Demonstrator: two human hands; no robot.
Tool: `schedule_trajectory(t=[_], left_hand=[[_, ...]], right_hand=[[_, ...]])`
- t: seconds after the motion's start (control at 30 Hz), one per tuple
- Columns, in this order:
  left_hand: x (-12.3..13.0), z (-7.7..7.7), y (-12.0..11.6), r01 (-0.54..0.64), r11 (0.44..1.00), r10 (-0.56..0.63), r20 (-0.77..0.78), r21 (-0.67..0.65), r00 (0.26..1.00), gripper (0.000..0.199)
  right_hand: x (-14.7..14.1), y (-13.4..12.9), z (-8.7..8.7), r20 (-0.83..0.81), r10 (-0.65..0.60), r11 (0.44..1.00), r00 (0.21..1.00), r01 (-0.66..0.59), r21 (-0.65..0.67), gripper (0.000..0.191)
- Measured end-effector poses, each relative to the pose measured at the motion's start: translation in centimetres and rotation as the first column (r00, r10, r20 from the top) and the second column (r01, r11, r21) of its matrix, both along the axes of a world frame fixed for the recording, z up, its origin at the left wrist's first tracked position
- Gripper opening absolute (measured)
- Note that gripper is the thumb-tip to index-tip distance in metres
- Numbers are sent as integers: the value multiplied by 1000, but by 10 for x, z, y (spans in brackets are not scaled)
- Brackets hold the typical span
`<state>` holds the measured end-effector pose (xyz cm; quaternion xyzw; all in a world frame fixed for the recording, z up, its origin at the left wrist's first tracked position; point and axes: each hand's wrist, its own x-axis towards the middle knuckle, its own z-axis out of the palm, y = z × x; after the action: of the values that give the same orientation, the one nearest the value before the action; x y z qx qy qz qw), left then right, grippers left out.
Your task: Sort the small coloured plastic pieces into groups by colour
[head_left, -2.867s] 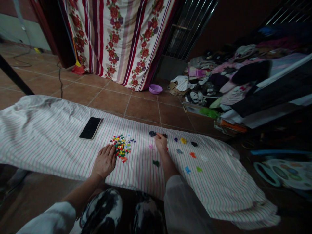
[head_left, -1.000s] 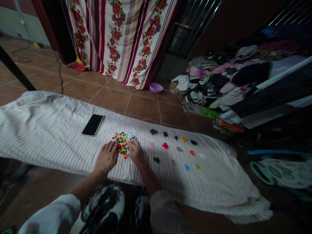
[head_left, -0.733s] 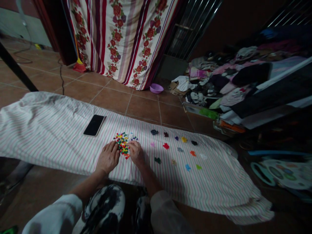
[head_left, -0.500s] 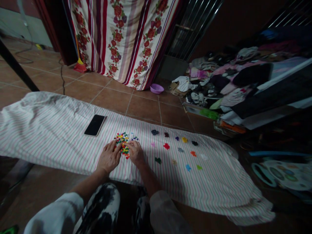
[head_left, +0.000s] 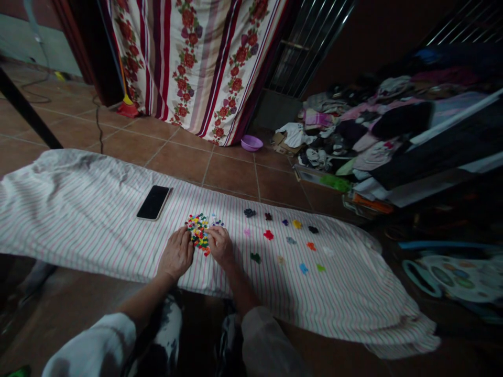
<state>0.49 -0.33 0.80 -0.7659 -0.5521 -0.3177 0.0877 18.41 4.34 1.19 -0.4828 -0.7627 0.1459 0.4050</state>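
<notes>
A loose pile of small, flat pieces in many colours (head_left: pixel 199 224) lies on a striped cloth (head_left: pixel 98 209). My left hand (head_left: pixel 176 253) rests open at the pile's left edge, fingers close together and stretched forward. On the right edge is my right hand (head_left: pixel 221 246), its index finger reaching onto the pieces and its other fingers curled in. Whether it holds a piece is too small to see. Just beyond it sits a little group of blue and white pieces (head_left: pixel 217 221). Farther right, same-coloured pieces lie in separate small heaps, among them red (head_left: pixel 268 235), yellow (head_left: pixel 297 224) and dark green (head_left: pixel 255 257).
A black-screened phone (head_left: pixel 154 202) lies on the cloth left of the pile. Beyond the cloth, a purple basin (head_left: pixel 251 142) stands on the tiled floor by a flowered curtain (head_left: pixel 188 68). Heaped clothes (head_left: pixel 326 120) fill the right side.
My left hand has drawn back slightly to the left, baring more of the pile's middle. The right hand has shifted a little to the right. The sorted heaps look the same.
</notes>
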Motion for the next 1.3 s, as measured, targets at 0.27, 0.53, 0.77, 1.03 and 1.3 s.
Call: schedule_trajectory(t=[0.27,0.53,0.77,1.03,1.3], left_hand=[[-1,2,-3,-65,998,66,46,-18,997,41],[0,10,-6,-196,975,198,8,-101,980,38],[1,15,-6,-265,958,274,76,-106,959,34],[2,15,-5,-259,957,268,57,-127,962,33],[3,14,-4,-271,958,274,28,-90,961,31]], right_hand=[[-19,5,26,137,-53,997,989,59,-42,26],[-45,19,45,418,28,991,908,29,-129,21],[-52,28,52,507,11,975,862,104,-198,19],[-58,39,51,543,18,968,840,121,-218,13],[-56,32,47,473,-7,977,881,106,-185,12]])
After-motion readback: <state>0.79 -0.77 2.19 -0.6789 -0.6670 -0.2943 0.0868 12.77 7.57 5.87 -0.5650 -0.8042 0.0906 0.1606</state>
